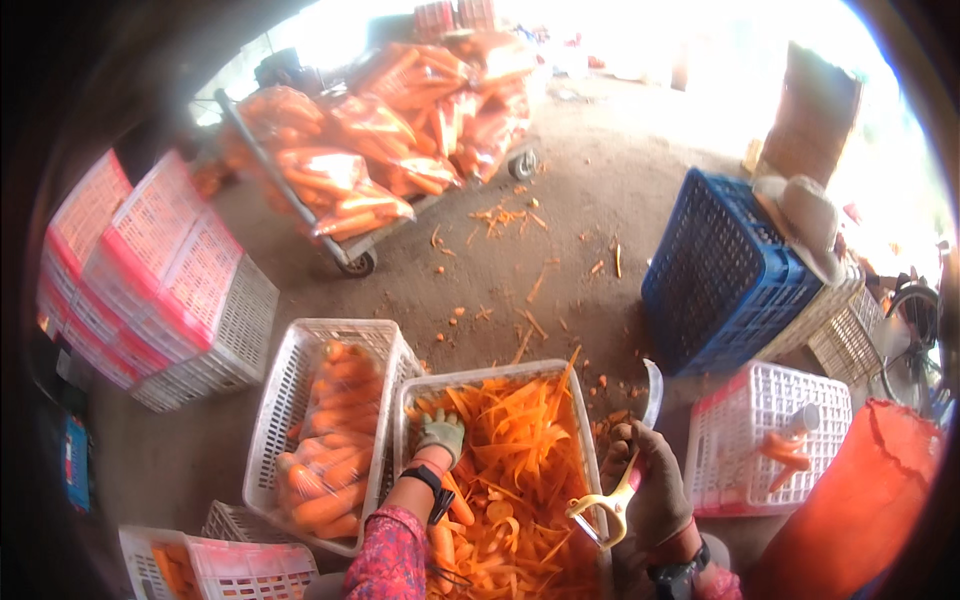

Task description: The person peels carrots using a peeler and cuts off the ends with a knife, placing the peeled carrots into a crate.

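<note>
A plastic crate [589, 420] in front of me is heaped with orange carrot peelings [525, 442]. My left hand [442, 436], in a light glove, rests at its left inner side; whether its fingers hold anything is hidden. Whole carrots [444, 544] lie near my left wrist. My right hand [656, 487], in a dark glove, grips a yellow-handled peeler [611, 514] over the crate's right edge. A curved pale blade [652, 394] sticks up from the same hand. Left of the peelings stands a white crate [266, 435] with carrots in clear plastic [330, 465].
Beyond is a cart [375, 244] loaded with bagged carrots [420, 112]. Pink and white crates [165, 270] are stacked left. At right stand a blue crate [705, 277] with a hat [806, 217], a white crate [765, 435] and an orange-red sack [847, 502]. Scraps litter the floor.
</note>
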`<control>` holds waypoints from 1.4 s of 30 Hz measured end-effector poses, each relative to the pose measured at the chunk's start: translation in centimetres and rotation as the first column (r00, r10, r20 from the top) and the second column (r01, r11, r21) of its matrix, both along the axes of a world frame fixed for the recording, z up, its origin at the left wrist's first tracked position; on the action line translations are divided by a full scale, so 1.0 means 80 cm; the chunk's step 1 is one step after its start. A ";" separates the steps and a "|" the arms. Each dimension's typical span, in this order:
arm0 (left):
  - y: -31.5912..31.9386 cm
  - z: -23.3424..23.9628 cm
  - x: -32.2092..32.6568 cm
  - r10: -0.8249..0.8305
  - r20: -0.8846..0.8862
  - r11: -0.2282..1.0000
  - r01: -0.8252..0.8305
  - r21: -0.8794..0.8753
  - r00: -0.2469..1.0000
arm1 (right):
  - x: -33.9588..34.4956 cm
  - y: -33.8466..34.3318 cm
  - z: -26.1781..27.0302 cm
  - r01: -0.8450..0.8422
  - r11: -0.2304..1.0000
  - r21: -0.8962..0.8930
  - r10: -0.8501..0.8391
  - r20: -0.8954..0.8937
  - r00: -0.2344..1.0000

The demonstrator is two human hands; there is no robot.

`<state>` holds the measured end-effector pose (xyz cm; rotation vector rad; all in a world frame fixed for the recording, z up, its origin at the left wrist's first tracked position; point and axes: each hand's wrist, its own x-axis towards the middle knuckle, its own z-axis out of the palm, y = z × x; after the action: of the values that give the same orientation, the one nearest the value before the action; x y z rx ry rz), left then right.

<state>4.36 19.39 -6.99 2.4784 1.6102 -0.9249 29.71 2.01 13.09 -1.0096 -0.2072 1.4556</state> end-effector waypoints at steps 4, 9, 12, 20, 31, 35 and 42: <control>0.007 -0.021 0.003 -0.084 -0.202 0.995 0.071 -0.071 0.976 | -0.002 0.007 -0.011 -0.134 0.989 -0.069 0.124 -0.128 0.984; -0.008 0.040 0.019 -0.172 -0.351 0.984 0.147 -0.097 0.920 | 0.003 0.013 -0.059 -0.237 0.957 0.165 0.137 0.461 0.876; -0.043 0.038 -0.006 -0.128 -0.309 0.990 0.101 -0.102 0.942 | 0.000 0.019 -0.092 -0.366 0.852 0.374 -0.036 0.740 0.672; -0.127 0.095 -0.079 0.721 0.313 0.648 -0.441 -0.621 0.618 | -0.034 0.011 -0.031 -0.057 0.995 0.078 0.034 0.265 0.964; -0.326 0.233 -0.057 0.830 0.219 0.427 0.332 -0.841 -0.513 | -0.098 -0.042 -0.015 0.043 0.961 0.275 -0.135 0.323 0.937; -0.351 0.206 -0.053 0.724 0.085 0.415 0.334 -0.846 -0.685 | -0.114 -0.070 0.024 0.001 0.967 0.253 -0.091 0.343 0.935; -0.333 0.165 -0.044 0.636 -0.184 0.325 0.477 -0.816 -0.749 | -0.131 -0.067 0.010 -0.188 0.972 0.143 0.101 0.468 0.878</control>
<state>0.83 -7.21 6.22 0.1242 0.6305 0.9608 19.24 -3.38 13.91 -1.1920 -0.7650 1.2812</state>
